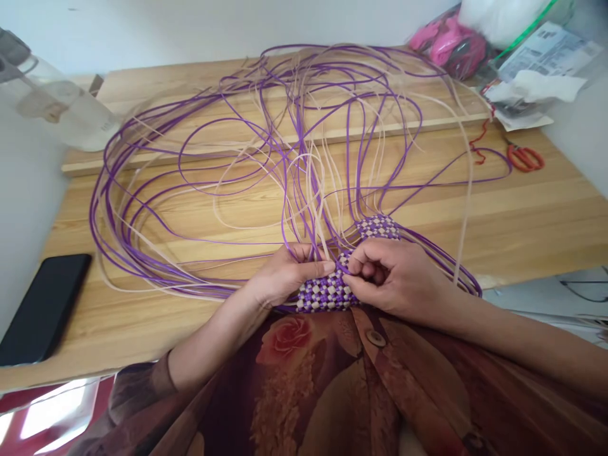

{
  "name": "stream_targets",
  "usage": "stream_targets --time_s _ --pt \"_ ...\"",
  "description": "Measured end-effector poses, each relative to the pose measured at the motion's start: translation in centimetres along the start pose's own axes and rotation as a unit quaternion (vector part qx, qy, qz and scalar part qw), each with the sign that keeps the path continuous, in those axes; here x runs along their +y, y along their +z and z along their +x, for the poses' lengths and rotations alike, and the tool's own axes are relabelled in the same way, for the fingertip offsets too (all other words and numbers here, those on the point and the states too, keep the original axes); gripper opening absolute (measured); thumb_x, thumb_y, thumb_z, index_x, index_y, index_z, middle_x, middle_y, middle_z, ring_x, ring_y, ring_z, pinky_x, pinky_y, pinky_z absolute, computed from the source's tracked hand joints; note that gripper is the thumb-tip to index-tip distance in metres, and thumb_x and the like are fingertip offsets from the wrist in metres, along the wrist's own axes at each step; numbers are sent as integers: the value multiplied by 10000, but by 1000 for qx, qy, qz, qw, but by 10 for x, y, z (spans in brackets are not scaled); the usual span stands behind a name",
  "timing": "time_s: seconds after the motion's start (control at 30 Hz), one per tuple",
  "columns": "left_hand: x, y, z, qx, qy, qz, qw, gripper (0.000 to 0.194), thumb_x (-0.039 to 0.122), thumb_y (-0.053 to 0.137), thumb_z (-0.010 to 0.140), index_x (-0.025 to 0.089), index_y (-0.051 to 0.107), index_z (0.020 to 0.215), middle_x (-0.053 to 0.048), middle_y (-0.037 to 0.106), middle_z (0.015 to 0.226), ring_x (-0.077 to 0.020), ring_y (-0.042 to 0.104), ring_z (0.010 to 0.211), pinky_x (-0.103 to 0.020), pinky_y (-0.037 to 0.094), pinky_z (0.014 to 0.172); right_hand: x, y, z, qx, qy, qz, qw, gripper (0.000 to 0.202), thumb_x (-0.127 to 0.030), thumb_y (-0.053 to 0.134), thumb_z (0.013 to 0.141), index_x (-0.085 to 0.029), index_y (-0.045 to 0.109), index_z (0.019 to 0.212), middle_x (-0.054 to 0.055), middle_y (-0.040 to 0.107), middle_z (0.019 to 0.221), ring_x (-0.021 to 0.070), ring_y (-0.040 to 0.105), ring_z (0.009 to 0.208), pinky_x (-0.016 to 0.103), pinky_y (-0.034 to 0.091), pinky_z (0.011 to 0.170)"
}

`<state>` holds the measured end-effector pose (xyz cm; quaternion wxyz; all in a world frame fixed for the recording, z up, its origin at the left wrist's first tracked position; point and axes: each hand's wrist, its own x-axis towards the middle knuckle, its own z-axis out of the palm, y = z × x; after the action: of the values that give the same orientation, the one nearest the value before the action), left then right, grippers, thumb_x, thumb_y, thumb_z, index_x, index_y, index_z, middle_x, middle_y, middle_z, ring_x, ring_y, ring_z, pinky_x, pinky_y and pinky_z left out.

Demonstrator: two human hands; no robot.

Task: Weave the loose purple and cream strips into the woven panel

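Observation:
A woven piece (327,292) in purple and cream checks lies at the table's front edge, against the shirt. My left hand (289,269) is closed on its left part, thumb on top of the weave. My right hand (396,272) pinches a purple strand (342,269) at the right side of the weave, thumb and forefinger together. Behind the right hand shows another woven section (379,227). Long loose purple and cream strands (299,126) fan out from the weave and loop widely over the table. Some of the weave is hidden under both hands.
A black phone (45,307) lies at the left on the wooden table (522,215). Orange-handled scissors (525,157) rest at the right, near plastic-wrapped packages (449,41). A clear jug (61,104) stands at the back left. A raised wooden ledge (156,157) runs along the back.

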<state>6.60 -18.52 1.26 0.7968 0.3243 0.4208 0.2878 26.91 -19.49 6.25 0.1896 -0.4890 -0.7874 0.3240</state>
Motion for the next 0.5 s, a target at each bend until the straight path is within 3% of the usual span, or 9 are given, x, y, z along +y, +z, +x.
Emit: stream_targets --time_s 0.2,0.5 --pt "1 2 0 -25 47 45 998 272 320 829 641 117 705 772 -30 670 734 -115 558 648 -244 420 637 8 6 0 5 -20 43 999 106 -284 627 834 -183 619 804 -13 559 687 99 475 596 243 368 589" --pt "-6 5 3 60 62 60 994 263 309 818 647 113 687 764 -38 669 739 -140 583 684 -271 452 690 18 4 6 -88 -47 50 994 131 -234 544 895 -168 564 784 -32 491 657 93 415 595 247 321 587"
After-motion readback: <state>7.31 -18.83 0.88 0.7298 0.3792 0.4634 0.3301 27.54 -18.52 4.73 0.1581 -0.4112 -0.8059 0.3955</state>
